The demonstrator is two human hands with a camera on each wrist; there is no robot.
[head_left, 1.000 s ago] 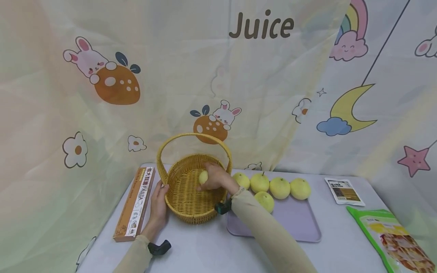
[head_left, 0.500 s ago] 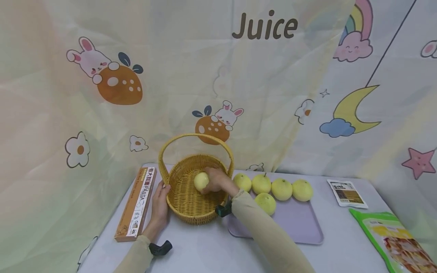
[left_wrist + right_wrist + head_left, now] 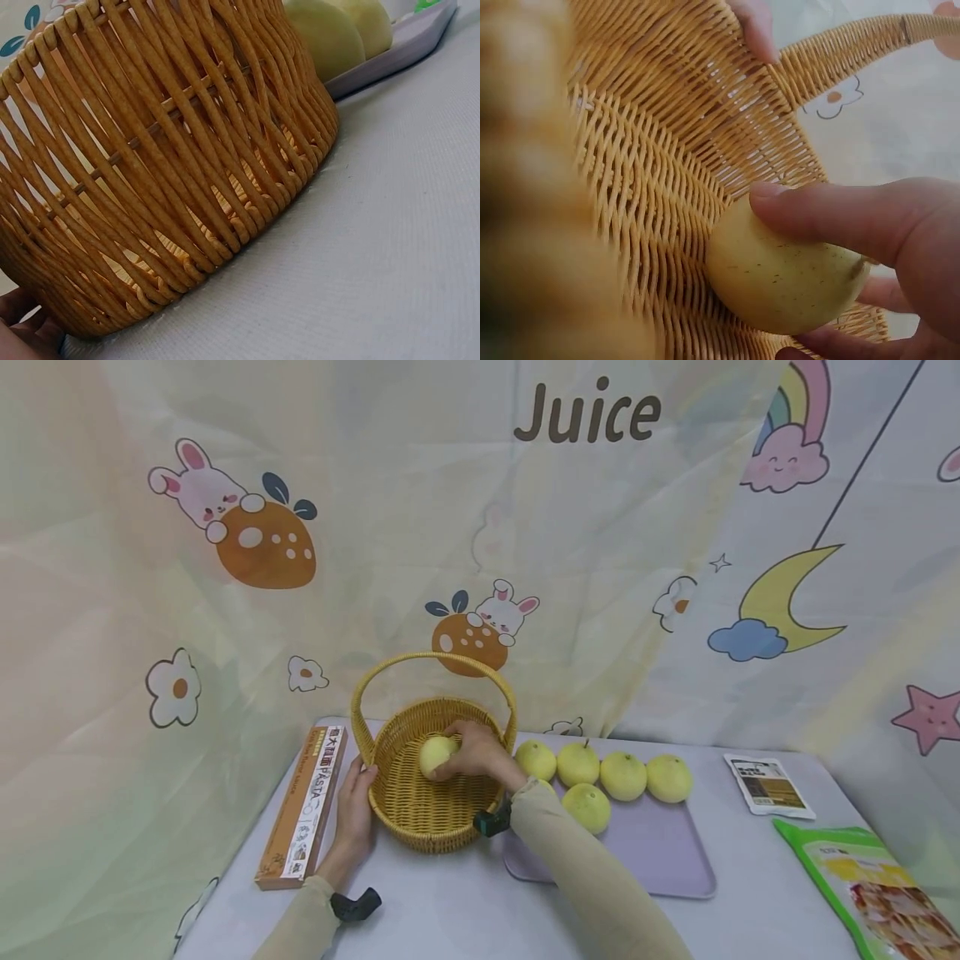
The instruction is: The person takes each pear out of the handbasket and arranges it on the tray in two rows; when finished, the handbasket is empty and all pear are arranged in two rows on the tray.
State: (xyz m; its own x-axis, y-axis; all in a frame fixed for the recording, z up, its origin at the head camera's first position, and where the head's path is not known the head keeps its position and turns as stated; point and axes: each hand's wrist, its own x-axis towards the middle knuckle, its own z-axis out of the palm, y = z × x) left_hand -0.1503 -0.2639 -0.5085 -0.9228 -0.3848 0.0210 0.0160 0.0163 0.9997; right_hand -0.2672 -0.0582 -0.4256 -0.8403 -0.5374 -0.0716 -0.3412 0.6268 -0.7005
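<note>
A round yellow pear (image 3: 437, 757) is low inside the woven basket (image 3: 432, 842), gripped by my right hand (image 3: 477, 752). In the right wrist view, the thumb lies across the top of the pear (image 3: 787, 277) and the other fingers are under its far side. My left hand (image 3: 355, 806) holds the basket's left side, its thumb at the rim beside the handle base. The left wrist view shows only some fingers (image 3: 26, 330) against the basket wall (image 3: 172, 150). Several more pears (image 3: 622, 776) sit on a lilac tray (image 3: 660, 860), right of the basket.
An orange and white pasta box (image 3: 303, 806) lies left of the left hand. On the right side of the table are a small white packet (image 3: 768, 785) and a green food bag (image 3: 877, 885). A printed curtain (image 3: 375, 568) hangs close behind the basket.
The right hand has shifted slightly left inside the basket, and more of the pear in it now shows. The left hand keeps its place at the basket. The head view has drifted a little.
</note>
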